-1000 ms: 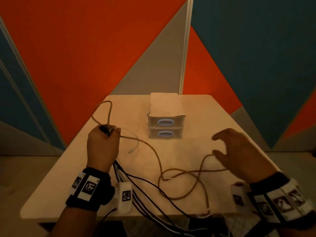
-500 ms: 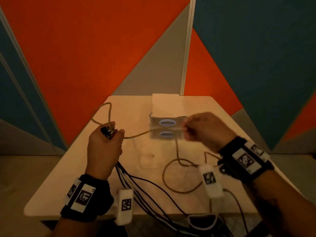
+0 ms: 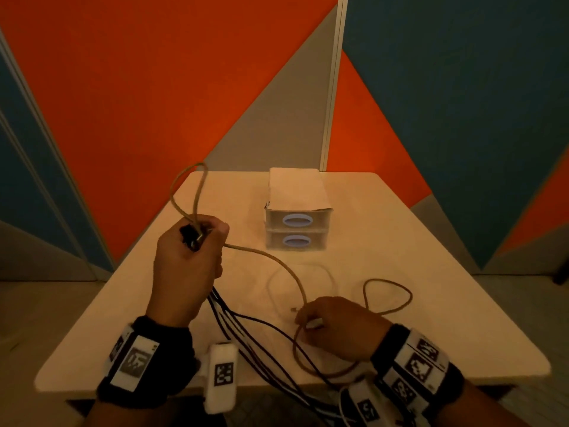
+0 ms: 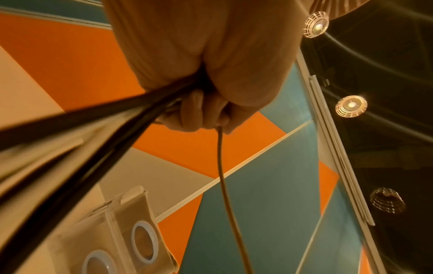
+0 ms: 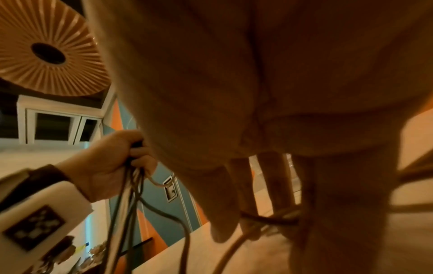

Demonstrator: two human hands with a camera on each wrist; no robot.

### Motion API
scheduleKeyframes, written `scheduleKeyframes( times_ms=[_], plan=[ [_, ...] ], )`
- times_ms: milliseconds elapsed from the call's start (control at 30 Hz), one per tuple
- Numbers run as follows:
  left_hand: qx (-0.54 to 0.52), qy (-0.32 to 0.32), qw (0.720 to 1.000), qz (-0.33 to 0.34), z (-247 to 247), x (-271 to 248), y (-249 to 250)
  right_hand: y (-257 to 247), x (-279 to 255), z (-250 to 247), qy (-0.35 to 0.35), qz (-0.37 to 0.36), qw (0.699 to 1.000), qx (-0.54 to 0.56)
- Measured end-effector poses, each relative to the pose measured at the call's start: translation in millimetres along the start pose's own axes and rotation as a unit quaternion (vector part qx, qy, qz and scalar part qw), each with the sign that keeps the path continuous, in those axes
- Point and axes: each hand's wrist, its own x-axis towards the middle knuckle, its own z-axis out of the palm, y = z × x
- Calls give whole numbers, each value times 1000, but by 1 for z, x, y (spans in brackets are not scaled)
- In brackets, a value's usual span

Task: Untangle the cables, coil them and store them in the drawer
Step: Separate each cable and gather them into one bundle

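Two hands, left hand [image 3: 187, 266] fisted on looped tan cable [image 3: 271, 257], right hand [image 3: 335, 326] pinching its slack

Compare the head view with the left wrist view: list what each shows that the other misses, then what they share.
Only the head view shows the right hand low over the table, fingers on the tan cable, a loop of that cable standing above the left hand, and a thin white cable lying on the table. Only the left wrist view shows the ceiling lights. Both show the left hand gripping the tan cable and the dark cables, and the drawer unit with both drawers shut.
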Motion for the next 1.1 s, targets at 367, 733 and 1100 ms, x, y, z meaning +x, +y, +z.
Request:
scheduleKeyframes(
  times_ms=[367, 733, 1100],
  plan=[
    [130, -403, 906, -2, 35, -41, -12, -15, 11, -19, 61, -71, 995, -44],
    [56, -53, 996, 38, 27, -34, -14, 11, 13, -13, 128, -29, 991, 13],
    [-53, 108, 989, 83, -56, 10, 26, 64, 0, -49, 215, -14, 975, 58]
  ],
)
